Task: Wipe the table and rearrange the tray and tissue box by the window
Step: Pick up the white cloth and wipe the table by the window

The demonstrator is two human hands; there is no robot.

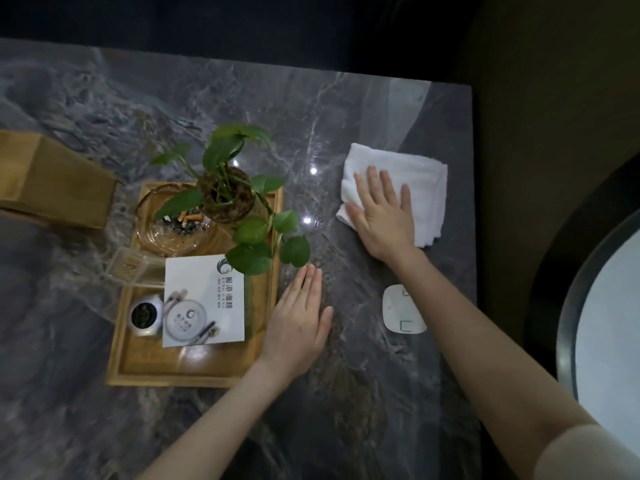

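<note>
Two hands work on the dark marble table (346, 133). At about two o'clock from the middle, the right hand (384, 216) lies flat on a folded white cloth (415, 188), fingers spread wide and pressing down, gripping nothing. The left hand (298, 323) lies flat too, fingers together, its edge against the right rim of the wooden tray (194, 370) at seven o'clock. That tray carries a potted plant (225, 188), a glass ashtray (173, 230) (cigarette butts inside), a white card (204, 299) and a small jar (147, 315). At nine o'clock sits the brown tissue box (52, 178), apart from the tray. Near four o'clock lies a small white device (403, 310).
</note>
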